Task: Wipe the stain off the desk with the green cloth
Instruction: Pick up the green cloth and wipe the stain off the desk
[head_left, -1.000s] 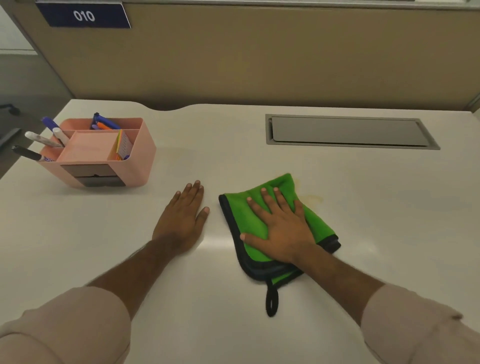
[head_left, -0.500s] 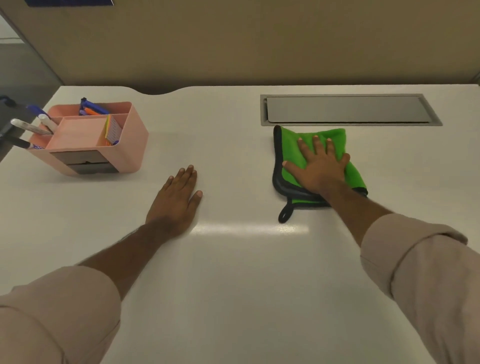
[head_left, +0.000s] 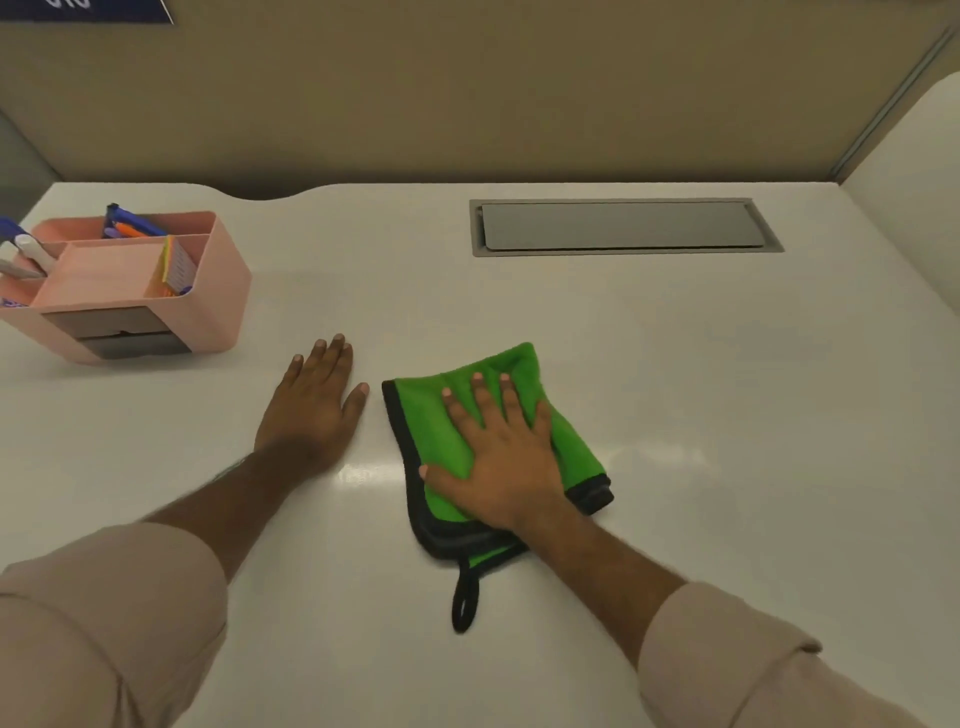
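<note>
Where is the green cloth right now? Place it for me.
In the head view the green cloth lies flat on the desk, centre, under the right hand, just right of the left hand.

The surface (head_left: 675, 415) under my palms looks smooth and semi-glossy, catching a pale glare. The green cloth (head_left: 431, 431) is soft, fuzzy fabric with a dark stitched edge. The pink organizer (head_left: 218, 291) looks like matt plastic; the inset panel (head_left: 618, 226) like dull grey metal.
</note>
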